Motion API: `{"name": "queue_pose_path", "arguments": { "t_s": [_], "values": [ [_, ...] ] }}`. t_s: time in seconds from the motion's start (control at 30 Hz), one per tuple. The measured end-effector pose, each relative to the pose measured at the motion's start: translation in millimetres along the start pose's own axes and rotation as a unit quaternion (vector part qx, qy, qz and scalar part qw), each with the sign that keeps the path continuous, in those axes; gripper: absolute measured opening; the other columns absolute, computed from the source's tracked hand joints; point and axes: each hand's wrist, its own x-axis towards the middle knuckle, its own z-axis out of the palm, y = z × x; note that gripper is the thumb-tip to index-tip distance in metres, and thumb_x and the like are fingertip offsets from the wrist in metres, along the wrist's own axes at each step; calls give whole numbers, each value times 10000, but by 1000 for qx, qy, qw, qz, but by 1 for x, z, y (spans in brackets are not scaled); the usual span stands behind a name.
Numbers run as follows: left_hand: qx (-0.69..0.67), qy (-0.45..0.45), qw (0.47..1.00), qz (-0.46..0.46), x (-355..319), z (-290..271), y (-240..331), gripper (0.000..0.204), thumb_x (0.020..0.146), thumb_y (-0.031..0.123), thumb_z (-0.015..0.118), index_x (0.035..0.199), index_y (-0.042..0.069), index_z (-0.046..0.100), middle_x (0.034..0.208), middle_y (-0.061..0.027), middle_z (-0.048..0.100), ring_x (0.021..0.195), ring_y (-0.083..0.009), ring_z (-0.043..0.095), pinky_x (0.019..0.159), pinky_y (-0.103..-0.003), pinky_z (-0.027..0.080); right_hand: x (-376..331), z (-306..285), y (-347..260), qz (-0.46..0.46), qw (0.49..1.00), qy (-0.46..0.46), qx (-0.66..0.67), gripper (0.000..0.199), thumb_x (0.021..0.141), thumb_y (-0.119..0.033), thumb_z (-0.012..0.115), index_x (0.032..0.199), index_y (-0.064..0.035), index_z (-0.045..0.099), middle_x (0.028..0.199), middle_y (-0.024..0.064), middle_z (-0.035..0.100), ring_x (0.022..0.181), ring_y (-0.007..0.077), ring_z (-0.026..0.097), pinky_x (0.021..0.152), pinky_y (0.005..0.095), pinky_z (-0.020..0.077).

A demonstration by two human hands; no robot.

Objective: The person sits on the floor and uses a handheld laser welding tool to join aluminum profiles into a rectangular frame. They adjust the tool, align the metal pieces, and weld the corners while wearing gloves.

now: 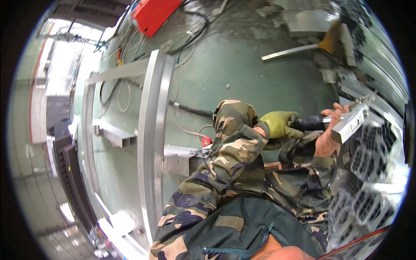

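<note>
My left hand point(279, 124), in a yellow-green work glove, is closed around a tool with a black cylindrical grip point(307, 124). The grip points right, toward my other hand. My bare right hand point(328, 138) is wrapped round a short silver rectangular metal piece point(350, 126) at the right. A slim brass-coloured part point(357, 102) shows just beyond its fingers; whether it belongs to the tool I cannot tell. Both my forearms are in camouflage sleeves. My right palm and part of the tool's front end are hidden.
A long ribbed aluminium profile point(152, 130) belongs to a frame on my left, with square tube pieces point(116, 135) beside it. A red box point(156, 15) and cables point(195, 110) lie on the green floor. Plastic-wrapped stacks point(368, 164) stand at the right.
</note>
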Motion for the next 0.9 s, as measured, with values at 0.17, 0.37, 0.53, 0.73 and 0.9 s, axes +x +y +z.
{"name": "queue_pose_path", "arguments": {
  "t_s": [0.17, 0.37, 0.53, 0.73, 0.9],
  "values": [
    [5, 83, 995, -53, 11, 15, -27, 685, 709, 444, 865, 1301, 164, 663, 1083, -164, 753, 1014, -375, 713, 859, -436, 563, 14, 22, 38, 27, 999, -46, -1, 598, 960, -23, 687, 1471, 70, 391, 1250, 189, 607, 843, 217, 635, 811, 344, 551],
    [-41, 63, 990, -123, 34, 27, -44, 624, 726, 375, 817, 1306, 184, 688, 1025, -153, 760, 976, -364, 726, 848, -446, 571, 25, 42, 49, 96, 985, -64, -127, 493, 1028, -30, 582, 1472, 73, 394, 1268, 157, 592, 863, 167, 552, 839, 311, 513],
    [-79, 66, 980, -173, 39, -2, -26, 615, 798, 409, 780, 1362, 200, 650, 1099, -150, 754, 1042, -363, 711, 895, -454, 549, 58, 64, 57, 181, 969, -114, -123, 515, 1040, -50, 565, 1498, 65, 359, 1238, 132, 569, 880, 145, 548, 847, 309, 492],
    [-130, 91, 961, -226, -7, -15, -5, 642, 786, 404, 768, 1375, 185, 638, 1194, -178, 731, 1123, -372, 688, 945, -457, 535, 51, 79, 15, 210, 948, -196, -138, 494, 1038, -37, 540, 1489, 23, 347, 1198, 105, 552, 906, 163, 548, 833, 315, 493],
    [-150, 98, 962, -205, -82, -62, 54, 638, 774, 429, 763, 1358, 204, 640, 1169, -154, 742, 1110, -366, 691, 942, -459, 528, 44, 110, -80, 207, 955, -186, -103, 502, 1009, -49, 599, 1450, 11, 367, 1168, 101, 560, 910, 176, 572, 831, 336, 509]
  ]
}}
